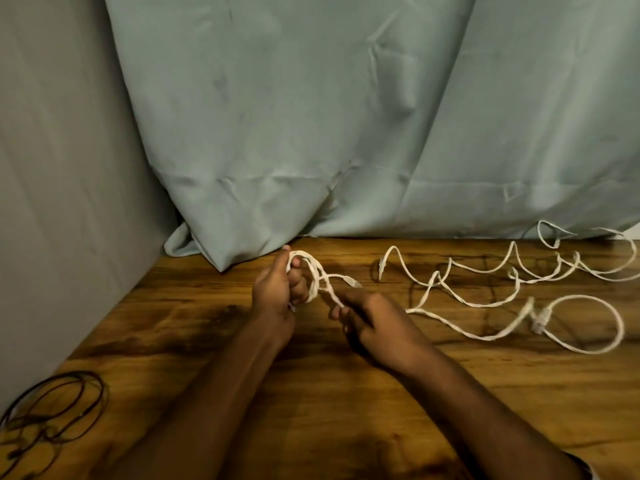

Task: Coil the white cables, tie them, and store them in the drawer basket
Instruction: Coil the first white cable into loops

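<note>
My left hand (277,289) grips a small coil of flat white cable (313,271) above the wooden table (346,393), loops wound round its fingers. A plug end of that cable (353,282) sticks out to the right of the coil. My right hand (370,320) pinches the strand running off the coil, and the rest of it trails right across the table. More white cable (512,278) lies loose in curls at the right, with a large loop (585,323) and a connector (540,322) near it. No drawer basket is in view.
A pale green cloth (311,133) hangs behind the table and rests on its back edge. A grey wall (52,202) bounds the left side. A thin dark cable (52,417) lies coiled at the front left corner.
</note>
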{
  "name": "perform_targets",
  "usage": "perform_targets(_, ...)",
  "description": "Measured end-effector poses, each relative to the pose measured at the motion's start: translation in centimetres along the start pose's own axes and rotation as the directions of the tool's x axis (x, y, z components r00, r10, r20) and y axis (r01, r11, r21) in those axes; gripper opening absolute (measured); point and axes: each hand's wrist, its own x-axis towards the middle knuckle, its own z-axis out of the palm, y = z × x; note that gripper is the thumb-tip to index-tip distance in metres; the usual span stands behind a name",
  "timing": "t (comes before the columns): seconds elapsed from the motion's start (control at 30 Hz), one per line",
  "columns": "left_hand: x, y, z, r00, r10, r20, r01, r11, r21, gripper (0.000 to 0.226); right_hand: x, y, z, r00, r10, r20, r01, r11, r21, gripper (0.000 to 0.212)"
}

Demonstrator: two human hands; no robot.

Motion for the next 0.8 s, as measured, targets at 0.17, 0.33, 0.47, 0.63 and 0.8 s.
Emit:
perform_targets(0.17, 0.0, 0.3, -0.3, 0.991, 0.083, -0.102, -0.08, 0.996, 0.038, 0.04, -0.3, -0.8, -0.5, 0.976, -0.157, 0.149, 0.196, 0.934, -0.298, 0.035)
perform_targets(0.33, -0.3, -0.8, -0.1, 0.995, 0.088, -0.049, -0.065, 0.934, 0.351, 0.043, -0.8, -1.3, -1.2, 0.977, -0.202, 0.07, 0.214, 0.936, -0.279, 0.028)
perform_targets(0.47, -1.3, -0.9, 0.4, 0.998, 0.046, 0.041, -0.058, 0.931, 0.36, 0.044, -0.9, -1.4, -1.4, 0.955, -0.295, 0.006, 0.287, 0.924, -0.254, 0.023)
perform_targets(0.63, -1.9, -1.9, 0.9, 0.998, 0.04, 0.051, -0.061, 0.84, 0.539, 0.044, -0.8, -1.4, -1.4, 0.944, -0.328, -0.047, 0.313, 0.929, -0.197, 0.019)
perform_targets(0.8, -2.2, -2.0, 0.8, 0.988, 0.06, 0.141, -0.137, 0.76, 0.635, 0.049, -0.8, -1.0, -1.2, 0.944, -0.3, -0.135, 0.293, 0.954, -0.07, 0.017)
